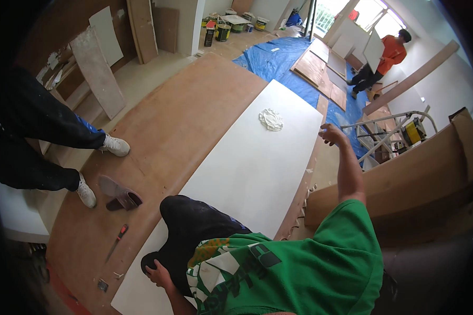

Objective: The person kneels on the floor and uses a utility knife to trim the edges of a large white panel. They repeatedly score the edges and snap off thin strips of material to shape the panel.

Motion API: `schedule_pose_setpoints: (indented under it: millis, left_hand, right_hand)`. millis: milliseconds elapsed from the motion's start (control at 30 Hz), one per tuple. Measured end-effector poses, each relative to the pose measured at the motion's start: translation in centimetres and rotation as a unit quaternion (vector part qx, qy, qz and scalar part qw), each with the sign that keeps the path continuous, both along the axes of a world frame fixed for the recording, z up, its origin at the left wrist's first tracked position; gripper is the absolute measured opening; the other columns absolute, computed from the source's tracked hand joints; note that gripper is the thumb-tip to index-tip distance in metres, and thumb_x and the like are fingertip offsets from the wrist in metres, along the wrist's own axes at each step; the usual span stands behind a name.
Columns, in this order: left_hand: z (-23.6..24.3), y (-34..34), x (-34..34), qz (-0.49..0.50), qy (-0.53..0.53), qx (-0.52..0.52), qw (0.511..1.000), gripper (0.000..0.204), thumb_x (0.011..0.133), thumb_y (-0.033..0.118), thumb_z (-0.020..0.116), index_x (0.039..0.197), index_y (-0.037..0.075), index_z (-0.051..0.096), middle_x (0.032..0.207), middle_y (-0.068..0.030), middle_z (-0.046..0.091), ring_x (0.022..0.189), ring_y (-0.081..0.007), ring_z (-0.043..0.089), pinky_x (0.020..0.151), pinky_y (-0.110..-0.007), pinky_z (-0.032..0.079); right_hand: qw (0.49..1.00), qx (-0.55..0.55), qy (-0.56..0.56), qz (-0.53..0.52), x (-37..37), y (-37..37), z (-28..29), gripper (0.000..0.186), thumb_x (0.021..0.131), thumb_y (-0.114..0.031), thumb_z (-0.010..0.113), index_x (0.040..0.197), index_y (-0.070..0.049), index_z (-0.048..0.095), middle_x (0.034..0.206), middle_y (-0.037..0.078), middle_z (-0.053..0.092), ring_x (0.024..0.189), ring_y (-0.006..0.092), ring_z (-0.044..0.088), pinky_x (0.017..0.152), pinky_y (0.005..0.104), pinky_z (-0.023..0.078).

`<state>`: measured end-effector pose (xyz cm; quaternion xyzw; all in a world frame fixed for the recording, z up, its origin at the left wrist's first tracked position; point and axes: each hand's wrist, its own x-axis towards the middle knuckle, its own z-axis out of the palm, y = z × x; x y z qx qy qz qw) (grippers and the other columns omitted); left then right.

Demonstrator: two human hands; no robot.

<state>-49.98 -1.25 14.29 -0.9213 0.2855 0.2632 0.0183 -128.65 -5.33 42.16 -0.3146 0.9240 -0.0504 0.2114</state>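
Beneath me lies a long white board, and my dark-trousered legs rest on its near end. My right hand hovers by the board's far right edge, arm stretched out, fingers loosely bent and apart, holding nothing. Low at the left, my left hand curls its fingers against a dark rounded thing beside my leg; whether it is a foot or something else is unclear. Toward the far end of the board sits a white oval piece with a rippled, raised surface, apart from both hands.
A large brown sheet lies left, bearing slippers and a narrow-bladed tool with a red-black handle. One person stands there in white shoes; another, in orange, carries a panel. A stepladder stands right; blue sheeting lies beyond.
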Motion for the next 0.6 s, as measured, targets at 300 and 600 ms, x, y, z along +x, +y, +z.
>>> schedule_pose_setpoints:
  millis: [300, 600]
  left_hand:
    - [0.4, -0.1, -0.2, -0.003, -0.002, 0.001, 1.0, 0.074, 0.093, 0.059, 0.049, 0.151, 0.016, 0.035, 0.157, -0.015, 0.031, 0.138, -0.0382, 0.039, 0.105, -0.064, 0.035]
    - [0.2, 0.1, 0.1, 0.0, 0.01, -0.013, 1.0, 0.073, 0.093, 0.057, 0.051, 0.151, 0.015, 0.036, 0.156, -0.0152, 0.033, 0.139, -0.0377, 0.037, 0.106, -0.065, 0.034]
  right_hand:
    - [1.0, -0.011, 0.01, 0.017, 0.7, -0.9, -0.8, 0.053, 0.089, -0.024, 0.066, 0.137, -0.002, 0.054, 0.089, 0.011, 0.07, 0.069, 0.0198, 0.069, 0.053, 0.0339, 0.055]
    - [0.979, -0.082, 0.16, 0.099, -1.3, -0.9, -3.9, 0.05, 0.089, -0.027, 0.066, 0.13, -0.001, 0.059, 0.126, 0.023, 0.062, 0.095, 0.0341, 0.07, 0.086, 0.0387, 0.055]
